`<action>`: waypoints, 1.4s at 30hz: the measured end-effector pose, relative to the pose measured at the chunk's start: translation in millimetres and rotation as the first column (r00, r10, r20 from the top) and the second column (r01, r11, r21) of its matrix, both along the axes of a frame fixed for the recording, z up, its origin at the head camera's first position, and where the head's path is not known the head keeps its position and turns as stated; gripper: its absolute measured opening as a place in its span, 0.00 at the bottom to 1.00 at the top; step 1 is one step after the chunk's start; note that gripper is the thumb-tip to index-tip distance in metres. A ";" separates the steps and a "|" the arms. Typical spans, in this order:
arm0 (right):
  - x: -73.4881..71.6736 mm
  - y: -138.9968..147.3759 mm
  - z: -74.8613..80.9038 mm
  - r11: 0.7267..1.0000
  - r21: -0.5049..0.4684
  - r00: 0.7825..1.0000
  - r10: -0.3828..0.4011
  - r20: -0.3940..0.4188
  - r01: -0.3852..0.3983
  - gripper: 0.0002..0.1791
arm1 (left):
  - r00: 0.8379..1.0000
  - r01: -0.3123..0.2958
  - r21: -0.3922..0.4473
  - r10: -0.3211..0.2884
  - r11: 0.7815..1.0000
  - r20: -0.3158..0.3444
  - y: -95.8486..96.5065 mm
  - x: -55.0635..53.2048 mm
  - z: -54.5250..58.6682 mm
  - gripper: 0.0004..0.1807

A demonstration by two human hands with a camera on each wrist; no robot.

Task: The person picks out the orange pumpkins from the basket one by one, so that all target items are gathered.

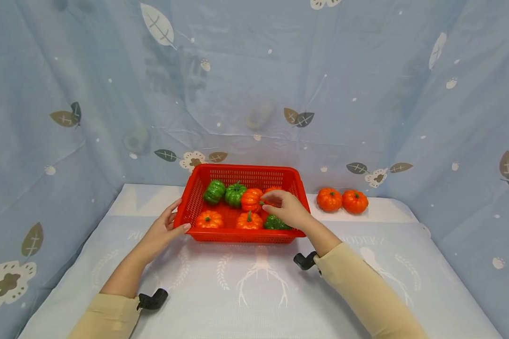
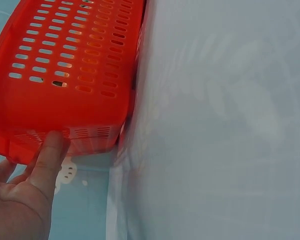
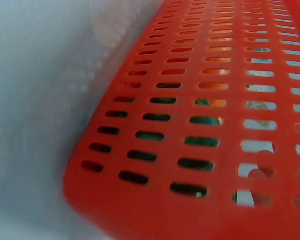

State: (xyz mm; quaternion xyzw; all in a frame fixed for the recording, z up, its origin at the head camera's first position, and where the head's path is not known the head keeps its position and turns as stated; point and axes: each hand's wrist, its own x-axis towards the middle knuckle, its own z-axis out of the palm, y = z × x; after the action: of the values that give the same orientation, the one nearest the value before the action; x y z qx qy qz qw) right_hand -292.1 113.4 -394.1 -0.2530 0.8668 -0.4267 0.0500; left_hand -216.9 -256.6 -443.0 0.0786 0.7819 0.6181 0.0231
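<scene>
A red plastic basket (image 1: 242, 237) stands on the table with several small orange and green toy-like pumpkins inside. My left hand (image 1: 163, 233) holds its front left corner, thumb over the rim and fingers along the outer side; in the left wrist view the fingers (image 2: 47, 160) touch the basket wall. Over the basket's right half, my right hand (image 1: 290, 212) has its thumb and forefinger at the green stem of a tilted orange pumpkin (image 1: 250, 200). Another orange pumpkin (image 1: 273, 189) is partly hidden behind this hand. A green pumpkin (image 1: 275, 222) lies beneath it.
Two orange pumpkins (image 1: 329, 200) sit side by side on the table to the right of the basket. Elsewhere in the basket are two green pumpkins (image 1: 235, 194) at the back and two orange ones (image 1: 209, 219) at the front. A patterned curtain (image 1: 246, 94) hangs behind.
</scene>
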 end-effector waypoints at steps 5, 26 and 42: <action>-6.7 -11.7 -1.9 0.989 0.140 0.998 0.055 0.004 -0.055 0.18 | 1.000 0.005 0.006 -0.005 1.000 -0.005 -0.5 -0.8 -0.6 0.49; -27.4 -24.8 -9.6 0.925 0.329 0.981 0.165 0.102 -0.189 0.17 | 1.000 0.004 0.021 -0.004 1.000 -0.001 -1.5 -0.3 -3.2 0.48; -24.3 -31.6 -9.9 0.942 0.257 0.976 0.209 0.055 -0.216 0.17 | 1.000 0.010 0.023 -0.010 1.000 -0.002 -0.5 1.4 0.0 0.48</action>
State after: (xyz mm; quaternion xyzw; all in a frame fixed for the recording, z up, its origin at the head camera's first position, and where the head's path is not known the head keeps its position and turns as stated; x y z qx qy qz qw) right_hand -316.4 81.8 -404.0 -0.3302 0.8824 -0.3042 0.1405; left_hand -215.4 -257.1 -443.0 0.0835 0.7744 0.6266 0.0244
